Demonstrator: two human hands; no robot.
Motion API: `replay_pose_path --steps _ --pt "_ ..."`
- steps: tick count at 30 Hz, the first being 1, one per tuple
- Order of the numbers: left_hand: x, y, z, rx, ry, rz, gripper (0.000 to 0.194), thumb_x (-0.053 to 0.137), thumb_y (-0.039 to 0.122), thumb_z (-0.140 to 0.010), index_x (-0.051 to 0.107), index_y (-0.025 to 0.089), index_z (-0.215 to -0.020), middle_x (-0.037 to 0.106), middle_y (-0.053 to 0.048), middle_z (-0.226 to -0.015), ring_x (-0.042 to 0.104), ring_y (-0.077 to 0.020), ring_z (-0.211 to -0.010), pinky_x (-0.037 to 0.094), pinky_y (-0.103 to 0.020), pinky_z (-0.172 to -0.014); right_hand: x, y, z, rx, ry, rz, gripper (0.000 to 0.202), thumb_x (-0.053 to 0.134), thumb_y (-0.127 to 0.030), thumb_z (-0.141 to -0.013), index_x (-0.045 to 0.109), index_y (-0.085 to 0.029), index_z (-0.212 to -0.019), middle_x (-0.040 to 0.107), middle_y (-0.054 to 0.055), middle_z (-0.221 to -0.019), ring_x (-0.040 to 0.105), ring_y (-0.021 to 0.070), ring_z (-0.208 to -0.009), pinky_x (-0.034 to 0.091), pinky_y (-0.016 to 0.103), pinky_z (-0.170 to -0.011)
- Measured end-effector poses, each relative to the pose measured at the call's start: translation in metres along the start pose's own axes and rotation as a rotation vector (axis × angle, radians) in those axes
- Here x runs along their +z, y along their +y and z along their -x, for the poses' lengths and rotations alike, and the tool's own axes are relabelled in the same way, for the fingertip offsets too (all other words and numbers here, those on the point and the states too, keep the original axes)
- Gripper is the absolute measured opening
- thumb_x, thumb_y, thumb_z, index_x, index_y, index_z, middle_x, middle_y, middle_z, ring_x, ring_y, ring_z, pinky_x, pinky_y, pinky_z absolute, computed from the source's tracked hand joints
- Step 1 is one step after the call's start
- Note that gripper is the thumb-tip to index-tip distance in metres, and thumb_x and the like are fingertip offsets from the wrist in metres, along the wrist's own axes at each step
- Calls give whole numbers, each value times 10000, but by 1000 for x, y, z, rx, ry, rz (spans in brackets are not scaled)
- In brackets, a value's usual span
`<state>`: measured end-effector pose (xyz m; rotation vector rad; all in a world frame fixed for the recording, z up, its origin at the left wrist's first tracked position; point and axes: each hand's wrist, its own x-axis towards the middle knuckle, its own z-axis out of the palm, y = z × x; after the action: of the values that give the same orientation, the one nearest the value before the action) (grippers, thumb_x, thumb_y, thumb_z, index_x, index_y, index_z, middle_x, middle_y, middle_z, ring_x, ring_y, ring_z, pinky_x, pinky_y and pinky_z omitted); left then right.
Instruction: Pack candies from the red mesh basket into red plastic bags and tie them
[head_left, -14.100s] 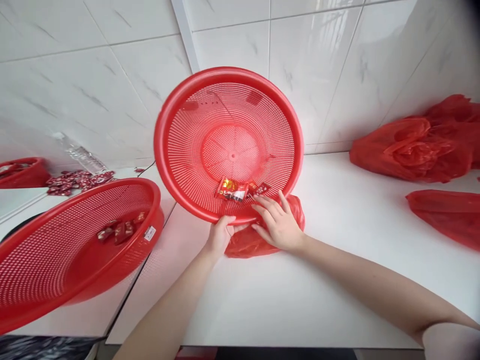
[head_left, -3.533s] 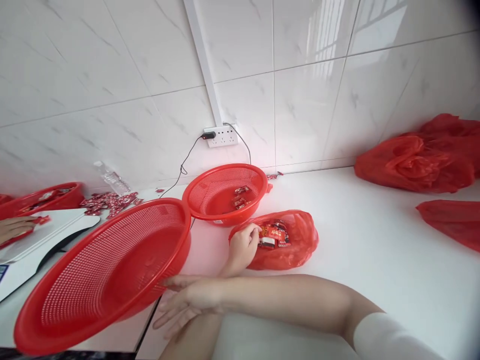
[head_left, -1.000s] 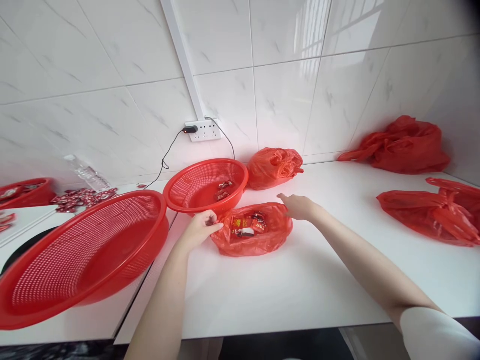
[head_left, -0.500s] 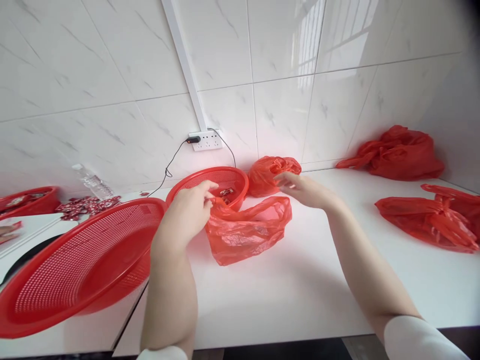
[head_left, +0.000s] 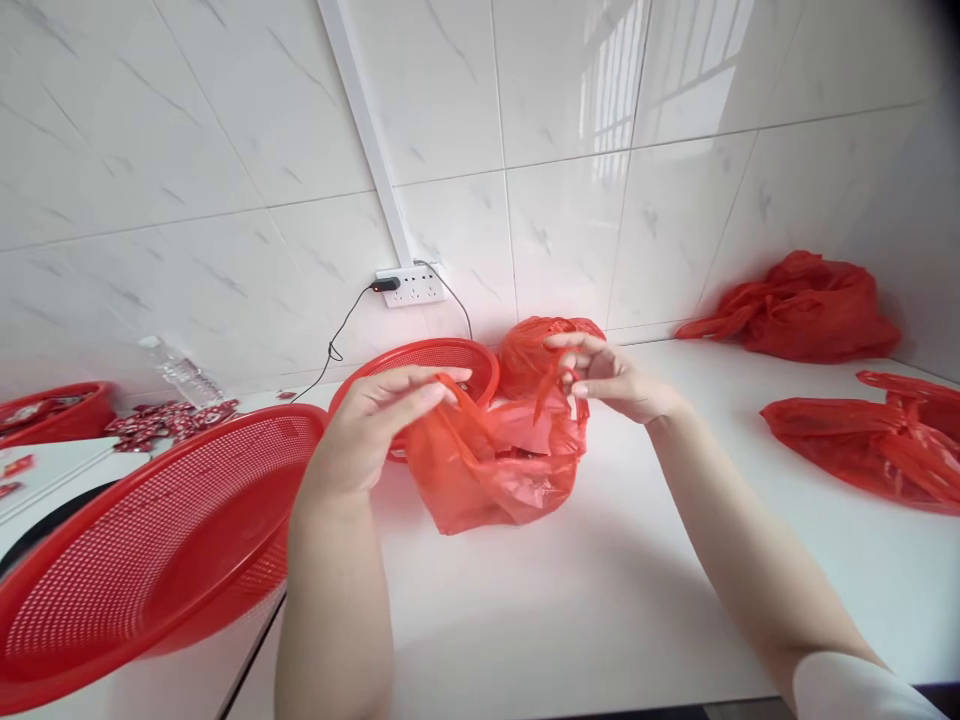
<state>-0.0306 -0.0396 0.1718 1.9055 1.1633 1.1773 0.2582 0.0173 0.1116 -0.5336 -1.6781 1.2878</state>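
A thin red plastic bag [head_left: 495, 485] sits on the white tabletop between my hands, its mouth gaping upward. My left hand [head_left: 367, 420] pinches the left side of the bag's rim between thumb and fingers. On the right, my right hand [head_left: 607, 378] has thumb and fingers closed on the bag's handle, which is drawn up. Something dark shows inside the bag, too hidden to name. Just behind it stand a round red basket [head_left: 487, 375] with small wrapped pieces in it, partly covered by my left hand, and another filled red bag [head_left: 525, 345].
A large red mesh basket [head_left: 225, 540] leans at the left. Beyond it lie small red packets [head_left: 169, 422], a clear plastic bottle [head_left: 180, 370] and another red basket [head_left: 60, 412]. Red bags [head_left: 870, 440] rest at the right. A power strip [head_left: 411, 286] hangs on the tiled wall.
My right hand has gone from hovering near the bag to gripping its handle. The bag's mouth is drawn up and wider, and my left hand has shifted its hold on the rim.
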Motion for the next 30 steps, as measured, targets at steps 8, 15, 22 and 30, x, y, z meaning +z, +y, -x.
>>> replay_pose_path --steps 8,15,22,30 --pt "47 -2 -5 -8 -272 445 570 670 368 -775 478 283 -1305 620 2 -812 632 -165 -699 529 -382 -756 42 -24 7 -483 389 342 267 658 -314 -844 620 -284 -1107 641 35 -1132 592 212 -1114 459 415 -1019" --pt "93 -5 2 -83 -453 242 288 575 455 -865 595 181 -779 492 10 -625 482 -98 -536 392 -237 -484 65 -33 15 -463 33 550 340 466 -235 -950 544 -311 -1272 597 22 -1276 546 207 -1197 476 396 -1001" --pt "82 -10 -7 -152 -315 424 387 503 510 -896 586 159 -757 324 80 -482 268 -36 -357 277 -194 -372 48 -30 12 -235 -8 488 323 499 -200 -906 538 -243 -1224 601 66 -1177 628 187 -967 536 380 -853" --pt "87 -13 -7 -176 -379 462 457 478 533 -896 666 139 -762 390 59 -410 285 -44 -306 258 -196 -335 53 -21 7 -135 81 428 71 532 -254 -907 559 -188 -900 620 28 -893 614 147 -804 509 328 -759"
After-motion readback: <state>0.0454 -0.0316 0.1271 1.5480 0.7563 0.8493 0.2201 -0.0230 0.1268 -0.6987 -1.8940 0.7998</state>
